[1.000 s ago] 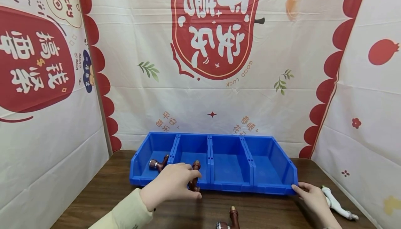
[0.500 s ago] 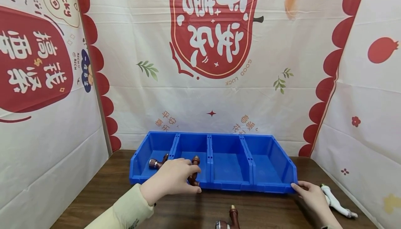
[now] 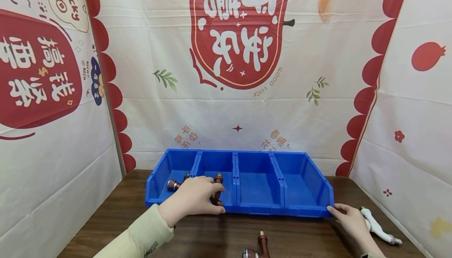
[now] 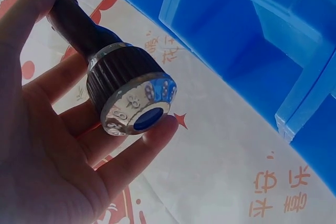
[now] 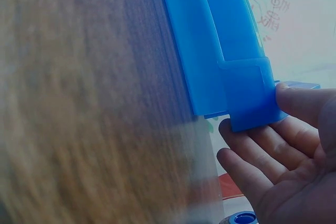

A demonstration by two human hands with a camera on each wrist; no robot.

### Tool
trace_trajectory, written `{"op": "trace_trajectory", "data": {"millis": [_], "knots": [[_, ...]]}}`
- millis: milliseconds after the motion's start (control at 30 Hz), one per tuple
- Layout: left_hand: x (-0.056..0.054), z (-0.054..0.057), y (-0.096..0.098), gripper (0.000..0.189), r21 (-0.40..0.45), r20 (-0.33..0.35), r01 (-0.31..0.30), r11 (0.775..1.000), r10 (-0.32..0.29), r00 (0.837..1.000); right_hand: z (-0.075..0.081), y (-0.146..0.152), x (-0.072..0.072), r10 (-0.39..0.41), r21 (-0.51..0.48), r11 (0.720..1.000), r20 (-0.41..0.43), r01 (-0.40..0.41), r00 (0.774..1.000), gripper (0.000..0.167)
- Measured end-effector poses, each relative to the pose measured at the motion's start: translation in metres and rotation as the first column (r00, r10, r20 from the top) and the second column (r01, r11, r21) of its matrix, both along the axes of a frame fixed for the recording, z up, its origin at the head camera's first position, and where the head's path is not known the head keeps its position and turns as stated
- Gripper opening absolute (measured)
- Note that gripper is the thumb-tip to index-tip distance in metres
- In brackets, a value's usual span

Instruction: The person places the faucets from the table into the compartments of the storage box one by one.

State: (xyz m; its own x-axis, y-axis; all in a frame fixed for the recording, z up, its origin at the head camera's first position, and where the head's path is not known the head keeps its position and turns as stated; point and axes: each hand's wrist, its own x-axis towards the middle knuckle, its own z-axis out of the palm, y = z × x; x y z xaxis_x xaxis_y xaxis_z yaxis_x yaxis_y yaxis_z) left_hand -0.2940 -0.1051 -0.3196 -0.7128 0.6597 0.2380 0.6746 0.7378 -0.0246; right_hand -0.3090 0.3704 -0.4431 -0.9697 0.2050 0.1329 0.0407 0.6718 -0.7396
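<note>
My left hand [image 3: 197, 197] holds a brown radiator valve [image 3: 218, 178] at the front of the second compartment from the left of the blue bin row [image 3: 261, 211]. In the left wrist view the thumb presses the narrow end of the radiator valve [image 4: 123, 74], and fingertips support its ribbed knob with a chrome, numbered ring. My right hand [image 3: 349, 220] grips the row's front right corner. In the right wrist view its thumb lies on one side of the blue wall [image 5: 254, 95] and its fingers on the other.
A similar brown valve [image 3: 173, 184] lies in the leftmost compartment, partly behind my left hand. Another brown valve [image 3: 263, 246] lies on the wooden table [image 3: 197, 238] at the front edge of view. A white valve [image 3: 379, 230] lies right of my right hand. Printed cloth walls enclose the table.
My left hand has shifted slightly farther in over the second compartment, carrying the radiator valve. My right hand stays on the bin corner, and the view has shifted a little.
</note>
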Motion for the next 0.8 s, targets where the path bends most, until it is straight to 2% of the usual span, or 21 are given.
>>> {"op": "trace_trajectory", "data": {"millis": [367,800], "knots": [[-0.0038,0.0052,0.0005,0.044,0.002,-0.016,-0.002,1.000,0.002,1.000,-0.0007,-0.0005,-0.0005,-0.015,0.002,1.000,0.021,0.015,1.000,0.061],[-0.0092,0.0029,-0.0008,0.040,-0.002,-0.014,-0.011,1.000,0.011,1.000,-0.0025,-0.0009,0.0002,-0.018,-0.016,1.000,0.014,0.018,1.000,0.058]]}}
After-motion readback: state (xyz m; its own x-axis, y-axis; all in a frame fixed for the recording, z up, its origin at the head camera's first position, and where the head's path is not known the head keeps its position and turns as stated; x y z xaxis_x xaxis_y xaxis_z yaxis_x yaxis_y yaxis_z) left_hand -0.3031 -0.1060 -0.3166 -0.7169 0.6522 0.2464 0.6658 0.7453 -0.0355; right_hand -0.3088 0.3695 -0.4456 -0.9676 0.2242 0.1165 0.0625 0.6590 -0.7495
